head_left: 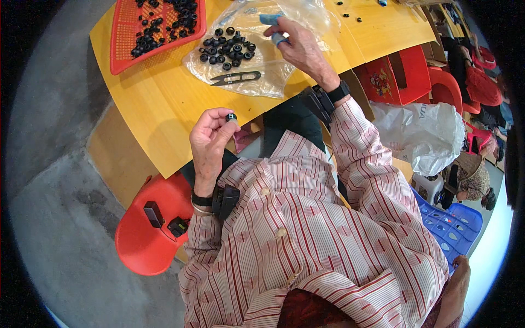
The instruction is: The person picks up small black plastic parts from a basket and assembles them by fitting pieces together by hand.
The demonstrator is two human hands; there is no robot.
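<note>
My left hand (210, 136) is closed at the near edge of the yellow table, pinching a small round black part (231, 117) between thumb and forefinger. Over a clear plastic bag (273, 76) reaches my right hand (298, 46), its fingers apart, with blue wrapping on two of them. Nothing shows between those fingers. On the bag, left of my right hand, lies a loose pile of black ring-shaped parts (227, 49). Black thread snips (235, 78) rest just below the pile, their points toward the left.
A red plastic basket (121, 54) holding many black parts stands at the table's far left. A few small black pieces (345, 15) lie far right on the yellow table (158, 109). Red stools (153, 240), a red box (410, 74) and a white bag (418, 134) surround me.
</note>
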